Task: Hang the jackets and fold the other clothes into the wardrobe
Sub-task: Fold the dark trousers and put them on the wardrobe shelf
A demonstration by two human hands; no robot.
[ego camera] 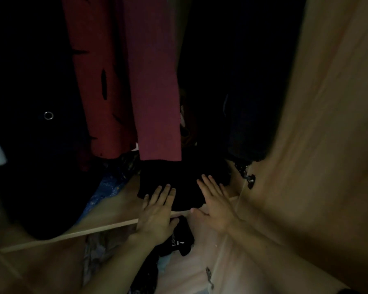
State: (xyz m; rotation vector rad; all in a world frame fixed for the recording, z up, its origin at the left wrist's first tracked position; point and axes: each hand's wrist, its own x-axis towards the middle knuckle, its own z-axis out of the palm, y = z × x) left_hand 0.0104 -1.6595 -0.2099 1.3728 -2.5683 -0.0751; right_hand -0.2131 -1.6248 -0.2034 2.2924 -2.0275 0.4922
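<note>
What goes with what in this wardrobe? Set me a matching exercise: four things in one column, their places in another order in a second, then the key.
Things
1. red jacket
2. folded black garment
3. black cloth with white print
4. hinge

Places
A. below the front edge of the shelf, beside the left hand
B. hanging above the shelf
C. on the shelf, under the flat left hand and right hand
D. on the wooden panel at the right

Pairs: 1-B, 2-C, 3-A, 4-D
</note>
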